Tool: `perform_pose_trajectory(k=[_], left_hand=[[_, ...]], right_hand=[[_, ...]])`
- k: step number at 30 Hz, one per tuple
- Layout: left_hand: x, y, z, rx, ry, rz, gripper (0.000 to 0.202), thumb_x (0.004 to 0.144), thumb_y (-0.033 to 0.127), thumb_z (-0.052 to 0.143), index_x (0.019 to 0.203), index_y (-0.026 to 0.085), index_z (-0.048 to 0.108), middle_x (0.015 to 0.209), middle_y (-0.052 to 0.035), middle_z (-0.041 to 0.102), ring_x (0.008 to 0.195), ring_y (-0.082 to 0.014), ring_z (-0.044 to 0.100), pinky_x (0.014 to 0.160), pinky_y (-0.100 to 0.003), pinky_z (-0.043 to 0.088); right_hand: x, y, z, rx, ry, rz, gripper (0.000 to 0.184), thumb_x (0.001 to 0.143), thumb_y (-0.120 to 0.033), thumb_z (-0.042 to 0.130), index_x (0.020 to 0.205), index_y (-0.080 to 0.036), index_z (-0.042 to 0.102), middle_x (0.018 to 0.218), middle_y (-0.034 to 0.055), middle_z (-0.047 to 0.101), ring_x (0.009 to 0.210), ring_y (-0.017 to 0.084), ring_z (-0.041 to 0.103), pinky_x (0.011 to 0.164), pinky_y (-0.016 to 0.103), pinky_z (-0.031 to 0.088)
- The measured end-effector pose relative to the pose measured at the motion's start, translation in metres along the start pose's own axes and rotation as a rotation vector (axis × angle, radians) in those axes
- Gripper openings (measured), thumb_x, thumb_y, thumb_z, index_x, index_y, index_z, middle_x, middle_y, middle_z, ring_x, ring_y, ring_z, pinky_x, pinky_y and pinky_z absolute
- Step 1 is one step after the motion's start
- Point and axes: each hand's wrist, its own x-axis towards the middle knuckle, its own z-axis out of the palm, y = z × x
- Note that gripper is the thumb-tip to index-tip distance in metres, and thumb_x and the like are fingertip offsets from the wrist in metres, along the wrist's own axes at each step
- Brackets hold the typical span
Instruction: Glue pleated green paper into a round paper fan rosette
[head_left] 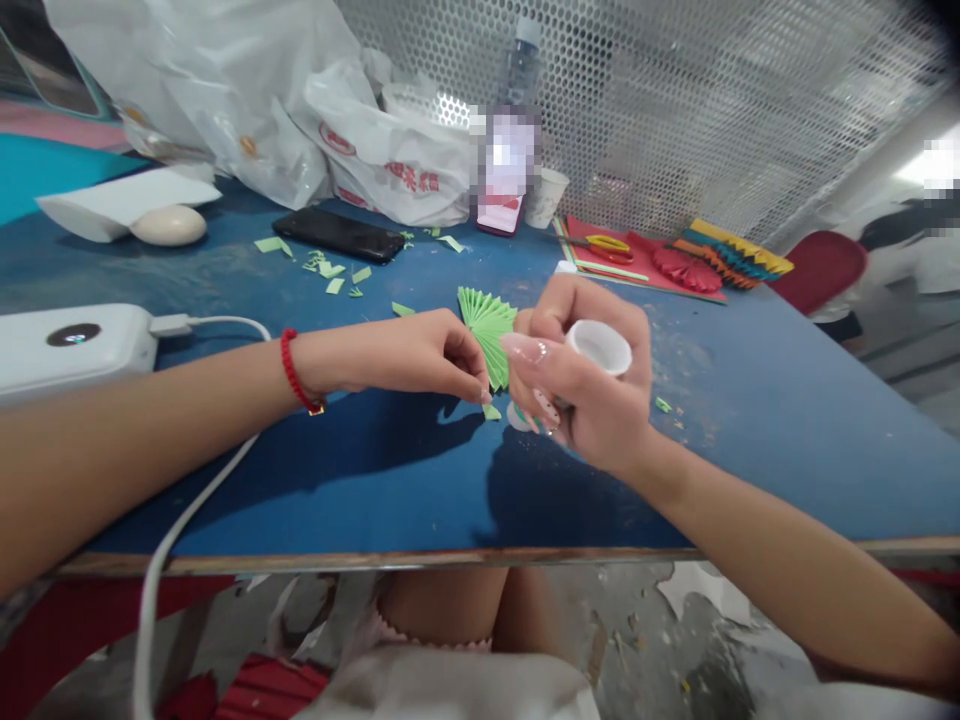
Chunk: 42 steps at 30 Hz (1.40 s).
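Note:
A pleated green paper fan (487, 328) lies on the blue table (750, 420) at its middle. My left hand (409, 355), with a red bracelet on the wrist, pinches the lower end of the fan with closed fingers. My right hand (585, 375) is wrapped round a small white glue stick (596, 348), holding it tilted with its far end against the fan's base; the tip is hidden by the fingers. A tiny green scrap (491, 411) sits under the two hands.
Green paper offcuts (330, 268) lie by a black phone (339, 235). A white power bank (71, 345) with cable sits left. Plastic bags (390, 160), a bottle (517, 70), a paper cup (545, 197), scissors (604, 246) and coloured pleated paper (731, 255) line the back.

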Motion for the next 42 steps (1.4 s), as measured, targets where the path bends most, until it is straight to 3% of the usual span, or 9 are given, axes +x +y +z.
perform_pose_trajectory(k=[11, 16, 22, 31, 36, 42], left_hand=[[0.000, 0.004, 0.001, 0.071, -0.002, 0.060, 0.021, 0.073, 0.036, 0.076, 0.079, 0.017, 0.080, 0.055, 0.0008, 0.060, 0.053, -0.0095, 0.046, 0.050, -0.021, 0.030], [0.001, 0.003, -0.003, 0.059, -0.016, 0.049, 0.023, 0.073, 0.038, 0.077, 0.082, 0.018, 0.081, 0.057, 0.0007, 0.061, 0.053, -0.0096, 0.046, 0.051, -0.022, 0.030], [0.000, 0.002, -0.010, 0.013, 0.046, 0.050, 0.025, 0.073, 0.041, 0.079, 0.079, 0.017, 0.080, 0.057, -0.0001, 0.059, 0.053, -0.0094, 0.043, 0.051, -0.024, 0.029], [0.000, -0.001, -0.021, -0.183, 0.263, 0.028, 0.024, 0.074, 0.036, 0.080, 0.085, 0.014, 0.078, 0.078, -0.0040, 0.072, 0.073, -0.0116, 0.057, 0.066, -0.022, 0.040], [-0.001, -0.001, -0.019, -0.120, 0.302, 0.045, 0.023, 0.076, 0.037, 0.078, 0.084, 0.016, 0.078, 0.071, -0.0016, 0.066, 0.066, -0.0101, 0.054, 0.061, -0.021, 0.038], [-0.004, 0.006, -0.014, -0.042, 0.261, 0.087, 0.023, 0.078, 0.038, 0.077, 0.085, 0.016, 0.079, 0.057, 0.0016, 0.051, 0.055, -0.0081, 0.040, 0.051, -0.022, 0.027]], right_hand=[[0.018, -0.008, -0.022, -0.105, 0.108, 0.095, 0.036, 0.076, -0.036, 0.078, 0.068, -0.026, 0.044, 0.047, -0.0096, 0.042, 0.034, 0.010, 0.034, 0.035, 0.027, 0.028], [0.019, -0.007, -0.026, -0.105, 0.081, 0.069, 0.039, 0.078, -0.038, 0.078, 0.068, -0.026, 0.042, 0.048, -0.0097, 0.041, 0.034, 0.009, 0.034, 0.035, 0.027, 0.028], [0.018, -0.015, -0.022, -0.222, 0.074, 0.083, 0.043, 0.079, -0.043, 0.080, 0.067, -0.024, 0.043, 0.048, -0.0087, 0.043, 0.036, 0.008, 0.039, 0.037, 0.025, 0.034], [0.039, -0.025, -0.044, -0.584, 0.002, 0.392, 0.018, 0.062, -0.019, 0.089, 0.065, -0.016, 0.071, 0.053, -0.0022, 0.061, 0.036, 0.005, 0.043, 0.028, 0.018, 0.030], [0.038, -0.016, -0.048, -0.585, -0.123, 0.414, 0.022, 0.058, -0.014, 0.089, 0.057, -0.015, 0.067, 0.045, -0.0027, 0.057, 0.034, 0.006, 0.045, 0.027, 0.016, 0.034], [0.037, -0.013, -0.042, -0.626, -0.085, 0.440, 0.025, 0.058, -0.015, 0.087, 0.058, -0.016, 0.062, 0.046, -0.0031, 0.055, 0.036, 0.007, 0.046, 0.028, 0.017, 0.035]])
